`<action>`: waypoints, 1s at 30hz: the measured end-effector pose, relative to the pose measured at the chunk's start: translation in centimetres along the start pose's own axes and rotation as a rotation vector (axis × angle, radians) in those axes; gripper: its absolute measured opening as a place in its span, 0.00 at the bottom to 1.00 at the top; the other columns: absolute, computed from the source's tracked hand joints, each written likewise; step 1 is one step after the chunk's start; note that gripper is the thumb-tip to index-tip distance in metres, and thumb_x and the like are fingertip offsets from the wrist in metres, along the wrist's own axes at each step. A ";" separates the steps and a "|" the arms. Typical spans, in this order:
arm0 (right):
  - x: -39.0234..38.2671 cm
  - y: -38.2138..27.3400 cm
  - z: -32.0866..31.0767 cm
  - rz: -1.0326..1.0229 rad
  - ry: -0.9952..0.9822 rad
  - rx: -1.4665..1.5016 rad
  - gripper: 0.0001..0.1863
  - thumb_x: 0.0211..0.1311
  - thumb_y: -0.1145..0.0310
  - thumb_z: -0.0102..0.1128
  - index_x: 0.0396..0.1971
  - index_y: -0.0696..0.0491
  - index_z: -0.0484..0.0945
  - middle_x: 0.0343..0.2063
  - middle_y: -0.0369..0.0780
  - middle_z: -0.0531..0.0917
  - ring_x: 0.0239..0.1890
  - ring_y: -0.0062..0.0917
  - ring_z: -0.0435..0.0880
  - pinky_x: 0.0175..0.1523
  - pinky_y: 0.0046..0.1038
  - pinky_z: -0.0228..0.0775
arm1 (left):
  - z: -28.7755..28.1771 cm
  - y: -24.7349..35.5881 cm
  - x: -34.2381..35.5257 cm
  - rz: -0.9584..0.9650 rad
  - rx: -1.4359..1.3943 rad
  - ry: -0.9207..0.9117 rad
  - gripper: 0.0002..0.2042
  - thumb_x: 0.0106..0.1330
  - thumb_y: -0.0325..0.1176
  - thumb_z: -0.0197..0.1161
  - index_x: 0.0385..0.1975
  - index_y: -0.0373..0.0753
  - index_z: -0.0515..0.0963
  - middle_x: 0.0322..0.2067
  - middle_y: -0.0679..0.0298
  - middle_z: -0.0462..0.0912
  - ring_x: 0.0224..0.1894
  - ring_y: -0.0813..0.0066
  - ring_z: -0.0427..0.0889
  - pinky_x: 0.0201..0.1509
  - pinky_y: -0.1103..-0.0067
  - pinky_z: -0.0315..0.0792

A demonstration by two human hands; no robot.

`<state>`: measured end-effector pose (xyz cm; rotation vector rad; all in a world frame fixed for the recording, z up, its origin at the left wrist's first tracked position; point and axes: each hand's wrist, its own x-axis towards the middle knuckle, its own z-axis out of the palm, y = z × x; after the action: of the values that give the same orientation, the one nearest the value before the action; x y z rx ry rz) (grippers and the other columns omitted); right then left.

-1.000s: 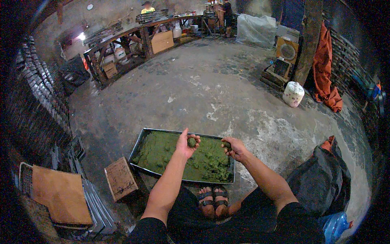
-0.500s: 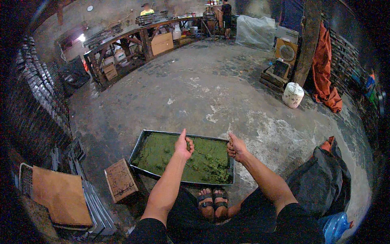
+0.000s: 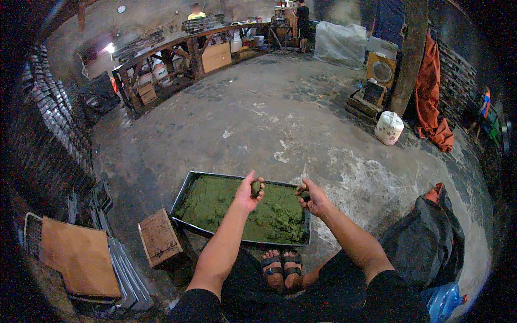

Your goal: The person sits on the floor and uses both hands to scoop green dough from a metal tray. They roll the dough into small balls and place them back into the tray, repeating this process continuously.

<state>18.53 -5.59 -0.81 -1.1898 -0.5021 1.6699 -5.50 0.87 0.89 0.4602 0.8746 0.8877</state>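
Both hands now lifted, left hand [image 3: 249, 195] gripping green lump [image 3: 256, 188], above tray [image 3: 186, 194]

green paste [image 3: 215, 202], orange cloth [image 3: 428, 94], white bucket [image 3: 388, 128]

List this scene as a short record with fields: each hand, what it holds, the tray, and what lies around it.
left hand: raised over the tray, grip closed on a dark green ball
right hand: raised over the tray's right end, grip closed on a small dark lump
tray: dark metal, rectangular, on the concrete floor, filled with green paste
feet: in sandals at the tray's near edge
left of tray: wooden block
right of tray: black bag
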 end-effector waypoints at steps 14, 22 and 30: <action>-2.7 -0.4 3.3 -0.061 0.039 -0.140 0.16 0.63 0.54 0.50 0.28 0.53 0.73 0.20 0.38 0.76 0.15 0.21 0.69 0.19 0.23 0.62 | -0.8 0.0 0.5 0.025 -0.073 0.132 0.18 0.61 0.54 0.54 0.24 0.45 0.73 0.18 0.65 0.73 0.14 0.78 0.66 0.14 0.83 0.59; -0.9 0.1 1.0 -0.255 0.002 -0.642 0.13 0.58 0.60 0.59 0.33 0.56 0.77 0.25 0.37 0.79 0.26 0.21 0.77 0.32 0.23 0.70 | 2.4 -0.5 -2.5 -0.005 0.646 0.048 0.21 0.61 0.57 0.53 0.32 0.43 0.74 0.22 0.67 0.72 0.15 0.79 0.65 0.15 0.83 0.54; -3.9 0.5 4.8 -0.773 -0.053 -1.046 0.19 0.47 0.61 0.67 0.36 0.57 0.79 0.32 0.40 0.83 0.32 0.24 0.80 0.42 0.27 0.71 | 3.4 -4.2 -1.4 0.052 0.657 -0.055 0.25 0.61 0.62 0.49 0.35 0.43 0.70 0.25 0.68 0.67 0.19 0.80 0.64 0.17 0.82 0.56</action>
<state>14.20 -8.28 2.66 -1.3653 -1.7447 0.7133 -1.16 -2.66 0.71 1.0738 1.1020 0.6141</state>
